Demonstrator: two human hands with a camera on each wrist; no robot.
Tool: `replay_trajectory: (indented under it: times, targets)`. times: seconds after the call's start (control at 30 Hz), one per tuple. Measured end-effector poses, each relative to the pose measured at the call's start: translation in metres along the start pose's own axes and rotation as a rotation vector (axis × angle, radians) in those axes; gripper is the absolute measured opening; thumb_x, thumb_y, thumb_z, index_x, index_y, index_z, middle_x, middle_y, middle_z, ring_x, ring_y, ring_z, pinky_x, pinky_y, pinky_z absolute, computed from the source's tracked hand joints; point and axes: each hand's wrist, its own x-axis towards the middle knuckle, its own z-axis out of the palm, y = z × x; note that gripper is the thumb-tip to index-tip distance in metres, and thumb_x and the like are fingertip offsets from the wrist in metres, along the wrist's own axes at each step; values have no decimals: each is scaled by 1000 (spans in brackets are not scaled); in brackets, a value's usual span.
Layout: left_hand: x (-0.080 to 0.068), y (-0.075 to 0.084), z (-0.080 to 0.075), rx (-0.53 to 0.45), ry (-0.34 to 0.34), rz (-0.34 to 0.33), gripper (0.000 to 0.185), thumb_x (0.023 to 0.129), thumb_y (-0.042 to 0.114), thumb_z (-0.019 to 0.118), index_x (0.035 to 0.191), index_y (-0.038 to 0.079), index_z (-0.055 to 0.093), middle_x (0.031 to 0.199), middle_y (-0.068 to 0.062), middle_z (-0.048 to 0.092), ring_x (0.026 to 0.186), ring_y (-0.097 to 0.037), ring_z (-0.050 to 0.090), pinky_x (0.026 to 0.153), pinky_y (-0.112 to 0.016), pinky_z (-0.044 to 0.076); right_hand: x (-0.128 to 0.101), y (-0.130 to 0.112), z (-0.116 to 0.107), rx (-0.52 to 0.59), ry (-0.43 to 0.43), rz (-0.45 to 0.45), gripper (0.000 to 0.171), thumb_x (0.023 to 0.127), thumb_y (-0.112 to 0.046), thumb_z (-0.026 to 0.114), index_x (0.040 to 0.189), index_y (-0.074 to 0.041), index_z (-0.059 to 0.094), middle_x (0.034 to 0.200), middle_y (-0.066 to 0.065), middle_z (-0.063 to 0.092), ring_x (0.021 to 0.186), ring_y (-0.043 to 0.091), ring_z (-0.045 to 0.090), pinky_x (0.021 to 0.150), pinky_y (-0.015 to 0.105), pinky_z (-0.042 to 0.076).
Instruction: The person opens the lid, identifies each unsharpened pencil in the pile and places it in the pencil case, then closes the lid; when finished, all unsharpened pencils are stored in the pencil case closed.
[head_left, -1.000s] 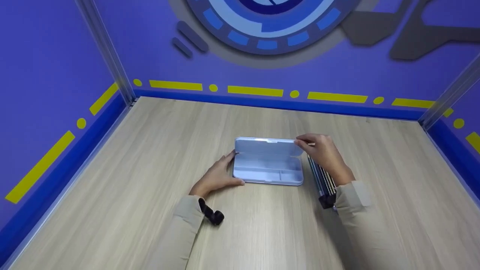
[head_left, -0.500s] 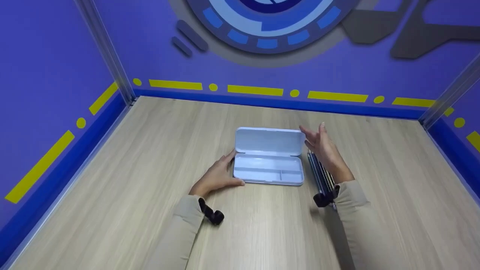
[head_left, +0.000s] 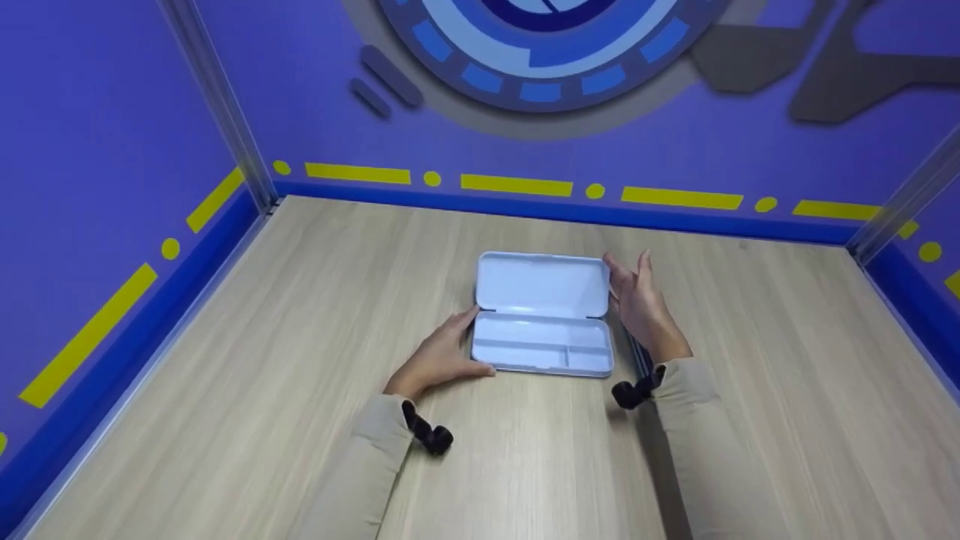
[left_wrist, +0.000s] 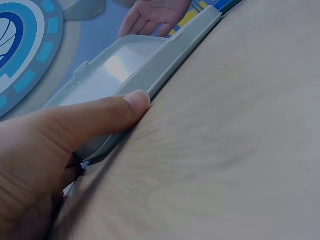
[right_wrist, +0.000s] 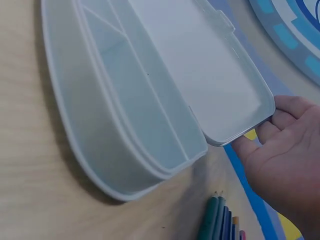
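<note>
A pale white pencil case (head_left: 544,334) lies unfolded on the table, its lid (head_left: 541,285) tipped back toward the wall. Thin dividers split the bare inside into one long compartment and two front ones. My left hand (head_left: 441,358) grips the left end of the base; in the left wrist view the thumb (left_wrist: 117,112) lies along its front wall. At the lid's right edge is my right hand (head_left: 645,315), thumb raised and fingers fairly straight. The right wrist view shows those fingers (right_wrist: 285,117) touching the lid's outer corner, partly behind it.
Several coloured pencils (right_wrist: 220,220) lie beside the case's right end, mostly hidden under the right forearm in the head view. Black wrist straps (head_left: 431,436) stick out from both cuffs. A blue patterned wall (head_left: 517,154) borders the wooden table (head_left: 315,285) at the back.
The lid has swung from about upright to leaning far back. My right hand let go of its top corner, turned palm inward and now touches its right edge. My left hand keeps its grip.
</note>
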Motion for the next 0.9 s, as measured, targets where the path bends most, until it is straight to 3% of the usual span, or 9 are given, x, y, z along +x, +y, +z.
replay_trajectory:
  times: [0.2, 0.47, 0.9]
  targets:
    - [-1, 1, 1, 12, 7, -6, 108, 67, 42, 86, 153, 13, 27, 154, -16, 32, 142, -32, 30, 117, -47, 28, 5, 10, -4, 34, 2, 59, 77, 95, -62, -5, 155, -13, -3, 162, 2, -14, 148, 20, -16, 122, 39, -10]
    - [-1, 1, 0, 33, 11, 24, 105, 67, 43, 85, 151, 11, 31, 151, -16, 38, 139, -32, 35, 114, -48, 33, 12, 20, -9, 56, -20, 168, 80, 94, -62, -7, 152, -7, -11, 160, 6, -19, 147, 20, -19, 122, 35, -8]
    - [-1, -1, 1, 33, 21, 19, 103, 67, 44, 85, 151, 17, 33, 150, -14, 38, 139, -30, 36, 114, -47, 33, 10, 13, -11, 37, -37, 133, 85, 94, -66, 2, 153, -7, -12, 160, 7, -19, 147, 21, -17, 122, 37, -7]
